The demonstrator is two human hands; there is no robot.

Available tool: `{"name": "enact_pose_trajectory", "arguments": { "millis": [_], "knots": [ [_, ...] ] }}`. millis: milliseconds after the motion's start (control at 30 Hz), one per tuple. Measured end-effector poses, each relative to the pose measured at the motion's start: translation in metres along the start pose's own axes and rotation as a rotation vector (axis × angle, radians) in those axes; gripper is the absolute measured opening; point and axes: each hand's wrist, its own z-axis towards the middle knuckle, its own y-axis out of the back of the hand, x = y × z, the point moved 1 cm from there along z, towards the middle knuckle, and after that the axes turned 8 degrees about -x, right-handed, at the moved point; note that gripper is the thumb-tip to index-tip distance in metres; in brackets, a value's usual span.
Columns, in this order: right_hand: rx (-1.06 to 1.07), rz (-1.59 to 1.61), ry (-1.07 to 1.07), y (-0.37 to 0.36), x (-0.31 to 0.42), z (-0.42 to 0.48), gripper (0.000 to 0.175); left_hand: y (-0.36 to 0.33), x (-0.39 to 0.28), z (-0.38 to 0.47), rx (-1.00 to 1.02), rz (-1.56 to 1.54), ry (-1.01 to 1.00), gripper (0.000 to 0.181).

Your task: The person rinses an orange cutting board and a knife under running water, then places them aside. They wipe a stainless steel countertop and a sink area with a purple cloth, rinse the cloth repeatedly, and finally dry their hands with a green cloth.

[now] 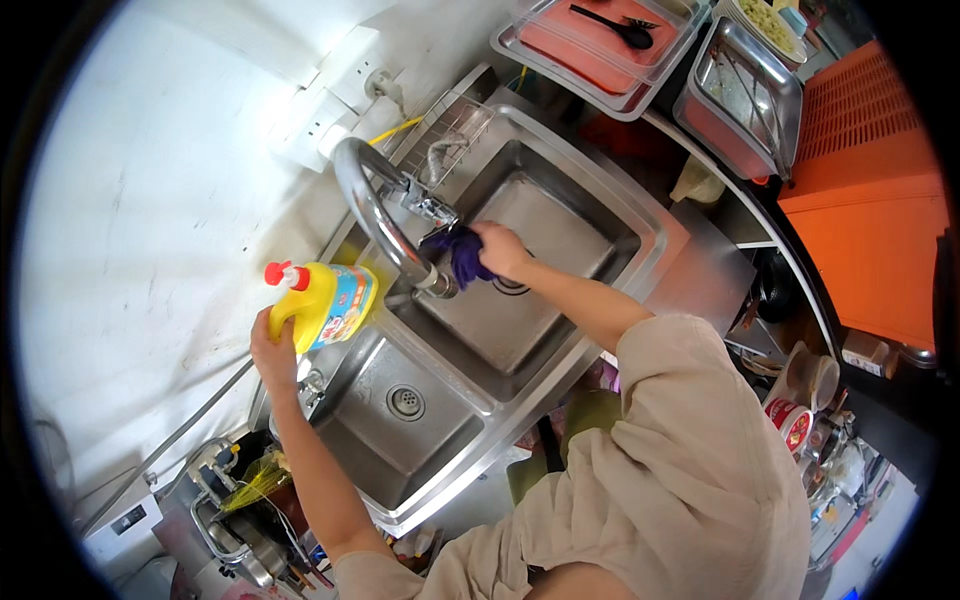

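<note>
My left hand (273, 349) grips the handle of a yellow pump bottle (330, 306) with a red pump top and a printed label, held over the back edge of the sink. In my right hand (501, 250) is a bunched purple cloth (466, 256), close beside the faucet's base and spout. The chrome gooseneck faucet (371, 210) arches over the steel double sink (491, 411). Below the cloth lies the larger basin (555, 206), its drain partly hidden by my right wrist. The smaller basin (405, 450) is at the lower left, with its drain visible.
A wire rack (450, 139) stands behind the faucet, near wall sockets (352, 79). At upper right are a lidded tray (585, 45) with a black spoon, a steel pan (739, 97) and an orange cabinet (862, 225). Pots (251, 547) crowd the lower left.
</note>
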Motion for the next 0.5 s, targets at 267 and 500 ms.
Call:
{"name": "enact_pose_trajectory", "arguments": {
  "millis": [267, 500],
  "knots": [
    [-0.290, 0.249, 0.135, 0.052, 0.010, 0.064, 0.038, 0.002, -0.023, -0.015, -0.155, 0.271, -0.127, 0.058],
    [-0.004, -0.462, 0.710, 0.044, -0.025, 0.138, 0.054, -0.004, -0.070, -0.051, -0.272, 0.336, -0.089, 0.051]
  ]
}}
